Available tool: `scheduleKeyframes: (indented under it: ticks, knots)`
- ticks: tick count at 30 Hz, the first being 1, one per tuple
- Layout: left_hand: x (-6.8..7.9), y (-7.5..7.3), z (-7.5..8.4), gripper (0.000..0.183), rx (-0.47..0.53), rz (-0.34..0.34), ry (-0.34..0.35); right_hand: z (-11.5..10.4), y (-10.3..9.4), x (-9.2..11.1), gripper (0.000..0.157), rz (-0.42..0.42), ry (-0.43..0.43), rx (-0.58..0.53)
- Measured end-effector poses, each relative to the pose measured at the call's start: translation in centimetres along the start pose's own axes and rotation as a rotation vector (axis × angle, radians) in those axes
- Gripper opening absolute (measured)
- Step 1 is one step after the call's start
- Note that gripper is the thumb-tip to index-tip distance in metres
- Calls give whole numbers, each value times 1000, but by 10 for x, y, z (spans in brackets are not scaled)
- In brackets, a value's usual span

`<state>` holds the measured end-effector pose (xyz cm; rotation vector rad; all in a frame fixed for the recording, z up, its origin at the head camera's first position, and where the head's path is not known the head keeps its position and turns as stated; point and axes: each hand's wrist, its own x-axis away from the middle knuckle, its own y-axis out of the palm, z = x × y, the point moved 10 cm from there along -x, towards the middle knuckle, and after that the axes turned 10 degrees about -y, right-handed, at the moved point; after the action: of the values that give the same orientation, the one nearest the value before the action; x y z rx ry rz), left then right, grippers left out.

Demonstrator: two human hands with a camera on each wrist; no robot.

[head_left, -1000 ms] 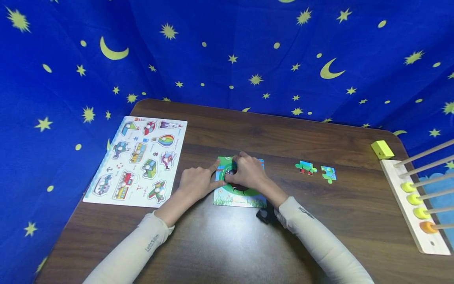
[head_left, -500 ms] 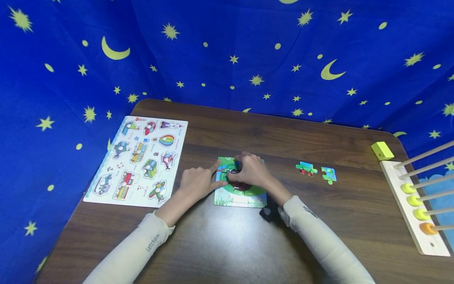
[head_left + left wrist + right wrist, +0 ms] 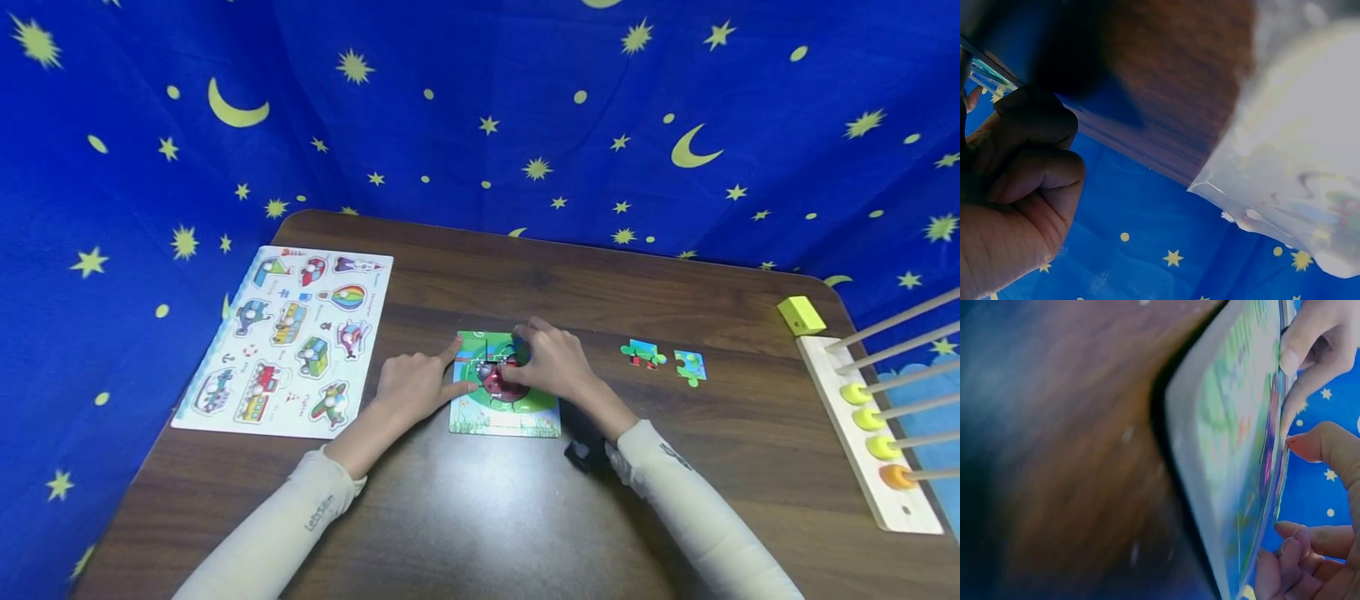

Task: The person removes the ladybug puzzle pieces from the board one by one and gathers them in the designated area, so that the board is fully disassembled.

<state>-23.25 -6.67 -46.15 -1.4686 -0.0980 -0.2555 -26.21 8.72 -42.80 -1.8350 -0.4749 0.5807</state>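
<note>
In the head view, a ladybug jigsaw puzzle [image 3: 505, 423] lies in its square tray on the table. My left hand [image 3: 411, 385] rests at its left side, index finger and thumb stretched onto the edge. The left wrist view shows that hand's other fingers [image 3: 1038, 172] curled. My right hand [image 3: 557, 360] is over the upper right of the puzzle, thumb and index finger on either side of a puzzle piece [image 3: 1281, 481], seen edge-on in the right wrist view. Dark seams show around the pieces near the ladybug's head. The right fingers partly cover the picture.
Two loose puzzle pieces [image 3: 643, 353] lie right of the tray. A vehicle peg board [image 3: 213, 350] is at the left. A bead-rod frame [image 3: 870, 442] and yellow block [image 3: 801, 316] stand at the right. A black object [image 3: 577, 455] is under the right wrist.
My right hand has shifted a little to the right across the puzzle, uncovering the ladybug and dark seams between pieces. My left hand has stayed at the tray's left edge.
</note>
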Motion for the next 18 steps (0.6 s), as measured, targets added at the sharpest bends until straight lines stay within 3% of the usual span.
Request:
scheduleKeyframes:
  ticks: [18]
  knots:
    - [1, 0, 0, 85, 8, -18, -6, 64, -28, 44, 70, 28, 149, 19]
